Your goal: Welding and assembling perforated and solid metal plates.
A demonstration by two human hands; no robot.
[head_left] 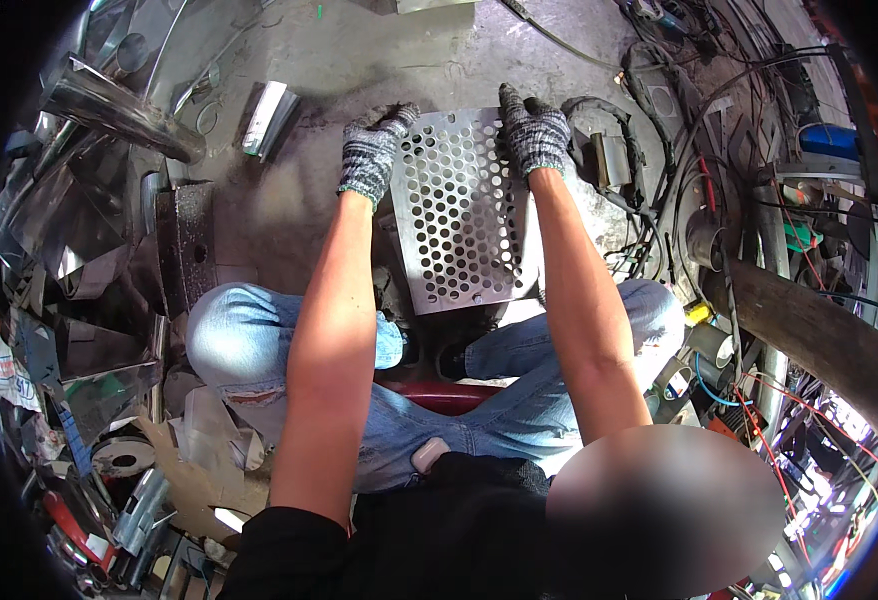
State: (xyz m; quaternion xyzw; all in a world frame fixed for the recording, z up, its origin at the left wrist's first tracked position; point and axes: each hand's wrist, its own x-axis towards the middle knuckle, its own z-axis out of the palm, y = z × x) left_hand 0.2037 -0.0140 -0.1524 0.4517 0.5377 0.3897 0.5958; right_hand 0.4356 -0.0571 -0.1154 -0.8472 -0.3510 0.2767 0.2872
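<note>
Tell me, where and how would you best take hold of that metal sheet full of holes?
Probably by the two long edges of the metal sheet, one hand from each side, near its far corners, where the left hand and right hand are. Its broad, flat face gives little to wrap around, while opposite edges should keep it balanced.

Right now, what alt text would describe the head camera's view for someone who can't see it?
A person holds a perforated metal plate near its far corners, gloved left grip on one side, gloved right grip on the other. Scrap metal lies left, black cables right.
</note>
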